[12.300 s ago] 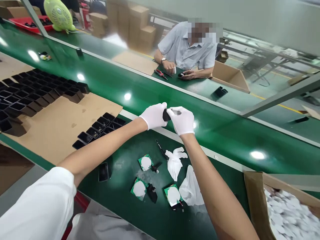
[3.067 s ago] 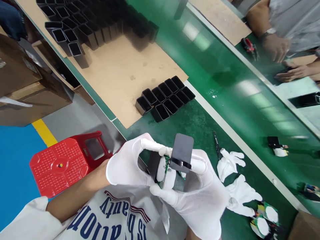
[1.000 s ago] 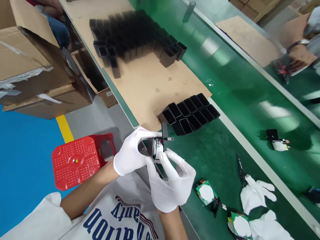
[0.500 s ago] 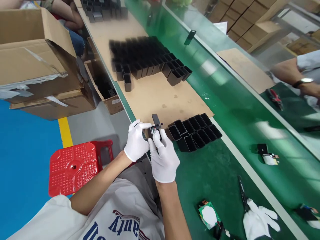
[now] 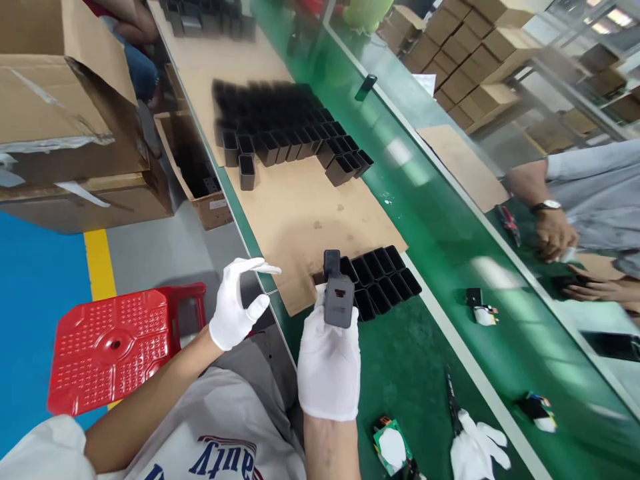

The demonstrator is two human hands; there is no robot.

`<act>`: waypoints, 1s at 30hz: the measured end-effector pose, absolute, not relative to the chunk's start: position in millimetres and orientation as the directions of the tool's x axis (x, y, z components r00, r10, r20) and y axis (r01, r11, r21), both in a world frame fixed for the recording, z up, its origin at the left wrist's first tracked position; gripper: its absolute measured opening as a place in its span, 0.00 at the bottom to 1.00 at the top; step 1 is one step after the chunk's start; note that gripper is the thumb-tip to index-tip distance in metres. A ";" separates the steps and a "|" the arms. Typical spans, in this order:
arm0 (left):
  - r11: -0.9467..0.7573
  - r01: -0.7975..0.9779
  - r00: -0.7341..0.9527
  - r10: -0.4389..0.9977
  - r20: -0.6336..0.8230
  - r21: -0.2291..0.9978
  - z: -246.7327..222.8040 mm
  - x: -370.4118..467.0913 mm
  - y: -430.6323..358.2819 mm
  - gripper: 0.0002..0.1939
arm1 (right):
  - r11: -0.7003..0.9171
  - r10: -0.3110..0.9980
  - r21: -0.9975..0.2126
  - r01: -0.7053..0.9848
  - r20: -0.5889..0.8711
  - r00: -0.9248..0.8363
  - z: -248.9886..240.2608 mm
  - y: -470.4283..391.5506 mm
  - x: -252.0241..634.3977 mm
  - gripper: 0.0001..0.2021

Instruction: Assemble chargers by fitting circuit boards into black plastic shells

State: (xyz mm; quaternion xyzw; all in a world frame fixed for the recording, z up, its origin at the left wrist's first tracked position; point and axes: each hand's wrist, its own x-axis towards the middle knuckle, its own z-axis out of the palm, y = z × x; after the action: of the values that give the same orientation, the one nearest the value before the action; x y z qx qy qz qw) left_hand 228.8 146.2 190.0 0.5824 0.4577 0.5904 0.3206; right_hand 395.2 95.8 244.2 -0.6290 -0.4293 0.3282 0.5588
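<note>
My right hand (image 5: 329,367), in a white glove, is wrapped round a small black plastic housing (image 5: 340,303) and holds it up over the table edge. Its flat end faces me, with a small reddish-brown slot in it, and a narrower black block (image 5: 331,263) stands just beyond that end. My left hand (image 5: 235,303), also gloved, is held apart to the left with fingers stretched and thumb spread, nothing in it. Right behind the held housing, open-topped black cases (image 5: 385,287) stand in two rows, partly hidden by it.
More black cases (image 5: 285,143) stand on the brown cardboard sheet (image 5: 300,227). A circuit board with a white patch (image 5: 393,447) and a loose white glove (image 5: 475,447) lie on the green table. A red stool (image 5: 115,340) and cartons (image 5: 65,133) are at left; a co-worker's hand (image 5: 555,233) is across.
My hands have parted: the left has let go and moved left, opening. My right hand has turned the black housing so its flat end faces me; the circuit parts are no longer visible.
</note>
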 end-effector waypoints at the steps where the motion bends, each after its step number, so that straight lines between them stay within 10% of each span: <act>1: -0.362 0.154 -0.116 0.917 0.381 0.919 189.3 227.5 144.8 0.27 | -0.018 0.912 -0.993 0.120 0.033 0.408 246.1 93.9 395.8 0.25; 11: -0.422 0.177 -0.069 0.896 0.439 0.889 205.3 229.7 138.8 0.21 | -0.093 0.932 -0.982 -0.164 -0.144 0.334 264.2 92.1 389.5 0.22; 16: -0.461 0.145 -0.029 0.882 0.470 0.875 216.1 229.0 135.4 0.20 | -0.061 0.892 -0.994 0.096 -0.011 0.452 256.0 84.0 384.2 0.22; 22: -0.489 0.289 0.182 0.872 0.454 0.823 236.5 242.9 118.3 0.45 | 0.052 0.741 -0.961 0.272 0.220 0.635 253.8 69.4 376.4 0.12; 30: -0.460 0.432 0.187 0.887 0.423 0.776 235.8 272.7 112.8 0.34 | 0.144 0.673 -0.638 0.757 0.624 0.398 255.4 53.1 393.0 0.26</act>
State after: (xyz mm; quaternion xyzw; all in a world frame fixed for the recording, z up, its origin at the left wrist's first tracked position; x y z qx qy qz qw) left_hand 272.7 112.8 235.8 0.7273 0.4532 0.4486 0.2537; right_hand 393.0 53.1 255.4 -0.6530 -0.5472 -0.0402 0.5220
